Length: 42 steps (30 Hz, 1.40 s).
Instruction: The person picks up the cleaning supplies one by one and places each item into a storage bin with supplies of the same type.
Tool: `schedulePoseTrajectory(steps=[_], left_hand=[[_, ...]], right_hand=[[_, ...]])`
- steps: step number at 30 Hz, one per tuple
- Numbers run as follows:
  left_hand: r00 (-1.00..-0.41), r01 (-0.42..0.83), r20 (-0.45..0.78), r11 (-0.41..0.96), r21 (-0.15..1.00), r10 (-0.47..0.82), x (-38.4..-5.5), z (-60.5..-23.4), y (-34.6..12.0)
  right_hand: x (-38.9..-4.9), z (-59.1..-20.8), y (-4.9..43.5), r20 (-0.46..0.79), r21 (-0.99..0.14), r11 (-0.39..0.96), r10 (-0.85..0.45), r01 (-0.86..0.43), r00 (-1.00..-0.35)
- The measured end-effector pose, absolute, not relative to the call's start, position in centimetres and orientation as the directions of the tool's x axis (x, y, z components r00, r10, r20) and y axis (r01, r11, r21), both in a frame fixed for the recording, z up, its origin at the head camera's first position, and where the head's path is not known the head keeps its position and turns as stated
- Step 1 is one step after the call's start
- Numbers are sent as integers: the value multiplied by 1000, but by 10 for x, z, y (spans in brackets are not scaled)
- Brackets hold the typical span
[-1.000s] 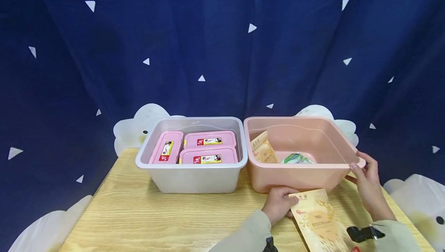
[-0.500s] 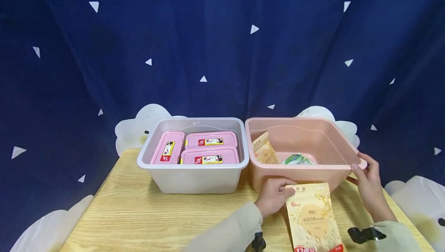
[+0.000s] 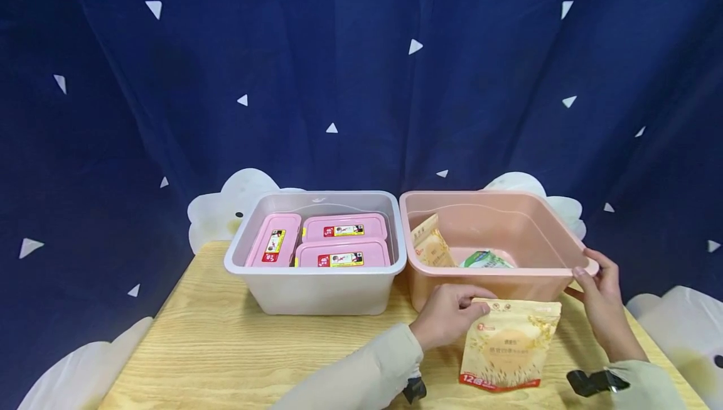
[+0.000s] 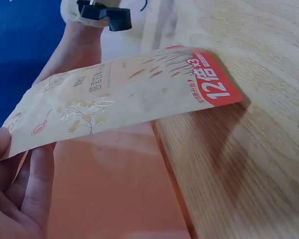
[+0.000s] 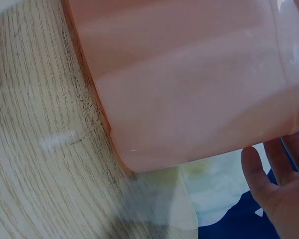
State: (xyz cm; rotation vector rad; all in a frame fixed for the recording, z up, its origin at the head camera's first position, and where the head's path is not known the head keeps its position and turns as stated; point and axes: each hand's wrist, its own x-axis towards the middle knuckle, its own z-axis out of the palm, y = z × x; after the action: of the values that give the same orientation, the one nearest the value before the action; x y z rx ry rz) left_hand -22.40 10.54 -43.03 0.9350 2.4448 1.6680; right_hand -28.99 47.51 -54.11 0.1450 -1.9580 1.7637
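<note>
My left hand [image 3: 449, 316] pinches the upper left corner of a pale yellow pouch [image 3: 508, 347] with a red bottom band. In the head view the pouch is in front of the pink plastic bin [image 3: 497, 272], its printed face towards me. In the left wrist view the thumb lies on top of the pouch [image 4: 109, 94] and fingers are beneath it. My right hand [image 3: 601, 303] grips the bin's front right corner, thumb at the rim. Inside the bin a similar yellow pouch [image 3: 433, 247] leans at the left, and a green-and-white packet [image 3: 487, 259] lies on the bottom.
Left of the pink bin, close beside it, stands a light grey bin [image 3: 316, 291] holding 3 pink-lidded boxes [image 3: 344, 253]. Both bins stand on a wooden table [image 3: 226, 353]. A dark blue curtain [image 3: 350, 83] hangs behind.
My left hand has shifted slightly left and up, and the pouch has swung from slanting to nearly level, its red bottom band now showing fully. The right hand has stayed at the bin's corner.
</note>
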Motion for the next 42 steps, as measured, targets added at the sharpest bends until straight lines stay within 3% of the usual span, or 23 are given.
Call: schedulePoseTrajectory(steps=[9, 19, 26, 31, 36, 40, 42], left_hand=[[-795, 489, 305, 256, 834, 525, -218, -424, 104], [-787, 501, 335, 220, 837, 517, -217, -415, 100], [-753, 581, 395, 248, 775, 526, -219, -399, 96], [-749, 566, 378, 230, 791, 544, -219, -388, 92], [-710, 623, 409, 241, 745, 573, -221, -375, 90], [-703, 635, 406, 257, 729, 584, -224, -362, 87], [-707, 625, 397, 254, 738, 585, -226, -355, 86]], right_hand=[[-267, -506, 450, 415, -909, 48, 197, -414, -888], [-296, -554, 485, 440, -897, 149, 250, -415, -862], [-286, -530, 470, 483, -873, 10, 166, -488, -860], [-298, -551, 484, 448, -893, 161, 236, -419, -863], [-302, -557, 490, 431, -901, 171, 251, -398, -867], [-293, -545, 480, 428, -903, 158, 242, -400, -871], [-279, -525, 464, 405, -909, 216, 251, -357, -879]])
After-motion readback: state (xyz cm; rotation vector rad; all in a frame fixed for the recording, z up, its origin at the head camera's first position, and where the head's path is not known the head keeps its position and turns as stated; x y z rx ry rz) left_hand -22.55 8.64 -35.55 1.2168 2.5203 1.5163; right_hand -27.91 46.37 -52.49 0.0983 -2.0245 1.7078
